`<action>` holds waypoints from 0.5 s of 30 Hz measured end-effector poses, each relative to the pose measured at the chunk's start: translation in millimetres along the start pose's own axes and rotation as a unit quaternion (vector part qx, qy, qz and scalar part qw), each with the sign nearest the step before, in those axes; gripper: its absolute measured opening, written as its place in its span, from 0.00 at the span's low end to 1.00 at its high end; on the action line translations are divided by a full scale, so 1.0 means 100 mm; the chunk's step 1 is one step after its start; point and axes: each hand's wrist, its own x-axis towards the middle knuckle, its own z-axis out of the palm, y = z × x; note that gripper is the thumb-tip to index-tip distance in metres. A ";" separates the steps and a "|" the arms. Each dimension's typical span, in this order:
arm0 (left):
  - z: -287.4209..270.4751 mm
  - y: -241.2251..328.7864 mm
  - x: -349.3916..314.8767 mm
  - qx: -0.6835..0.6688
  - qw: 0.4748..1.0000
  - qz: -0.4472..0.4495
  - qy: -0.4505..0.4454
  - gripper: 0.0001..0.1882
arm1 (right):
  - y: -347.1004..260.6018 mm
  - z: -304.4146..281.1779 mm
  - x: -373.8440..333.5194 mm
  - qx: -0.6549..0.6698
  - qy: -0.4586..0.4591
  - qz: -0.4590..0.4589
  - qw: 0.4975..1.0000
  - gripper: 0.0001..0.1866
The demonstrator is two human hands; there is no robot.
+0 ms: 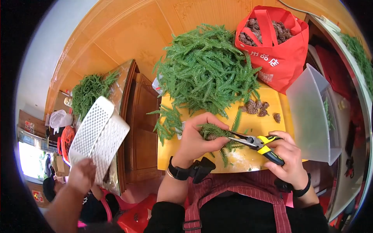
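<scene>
My left hand [198, 138] pinches a small bunch of green artificial pine sprigs [218, 132] over the yellow table [252, 124]. My right hand [285, 153] grips yellow-and-black pliers [258, 143], whose jaws close on the stems of that bunch just right of my left fingers. A large heap of the same green sprigs [206, 70] lies behind my hands. Several brown pine cones [256, 106] sit on the table to the right of the heap.
A red fabric bag [279, 54] full of pine cones stands at the back right. A clear plastic bin [314, 112] sits at the right edge. At left another person's hand [81, 174] holds a white perforated basket [97, 136] beside a wooden cabinet [136, 128] with more greenery [87, 91].
</scene>
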 end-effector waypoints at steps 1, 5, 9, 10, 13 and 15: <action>-0.01 -0.02 0.00 0.001 1.000 -0.001 0.001 0.12 | 0.01 0.00 0.00 0.002 -0.001 -0.008 1.000 0.17; -0.08 -0.14 0.02 -0.092 0.993 -0.012 -0.068 0.13 | 0.10 0.01 -0.01 0.016 -0.019 -0.024 0.999 0.18; -0.05 -0.13 0.04 -0.123 0.987 -0.064 -0.084 0.14 | 0.16 0.04 -0.04 0.039 -0.022 -0.024 0.999 0.19; -0.05 -0.14 0.05 -0.124 0.987 -0.064 -0.084 0.14 | 0.17 0.04 -0.05 0.048 -0.018 -0.023 0.998 0.20; -0.07 -0.14 0.04 -0.135 0.984 -0.079 -0.085 0.14 | 0.15 0.05 -0.05 0.045 -0.008 -0.021 0.999 0.19; -0.10 -0.17 0.03 -0.127 0.985 -0.040 -0.111 0.12 | 0.14 0.07 -0.05 0.033 0.002 -0.022 0.999 0.18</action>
